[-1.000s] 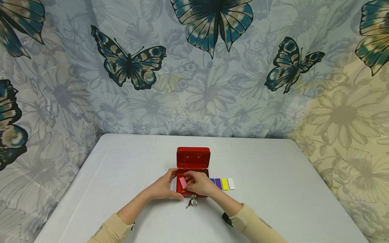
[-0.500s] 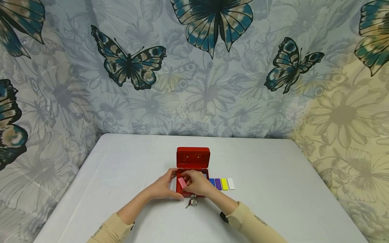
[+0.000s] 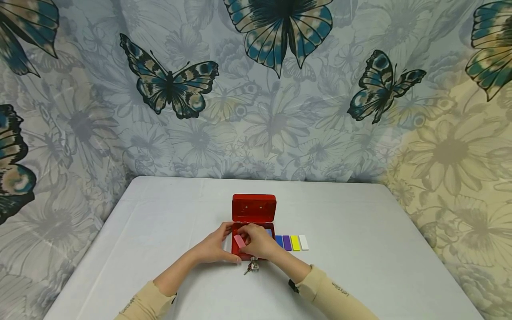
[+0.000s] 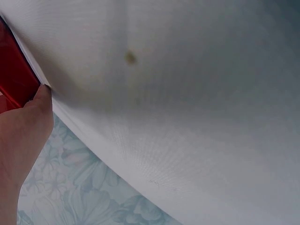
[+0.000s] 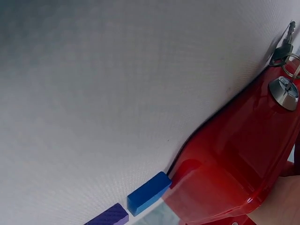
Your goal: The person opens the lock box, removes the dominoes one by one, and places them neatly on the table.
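A small red metal cash box stands on the table with its lid raised. My left hand holds its left side, fingers toward the back corner and thumb at the front. My right hand reaches inside and pinches a pink block near the left wall. A bit of light blue shows inside, right of the hand; the rest of the inside is mostly hidden. Keys hang at the box's front, and the right wrist view shows them in the lock cylinder.
To the box's right, blue, purple, yellow and white blocks lie in a row. In the right wrist view the blue block lies right at the box's corner. A white cloth covers the table; butterfly-printed fabric hangs behind.
The right hand and forearm have shifted slightly left, and the pink block with them. Light blue inside the box has come into view. The left hand stays in place.
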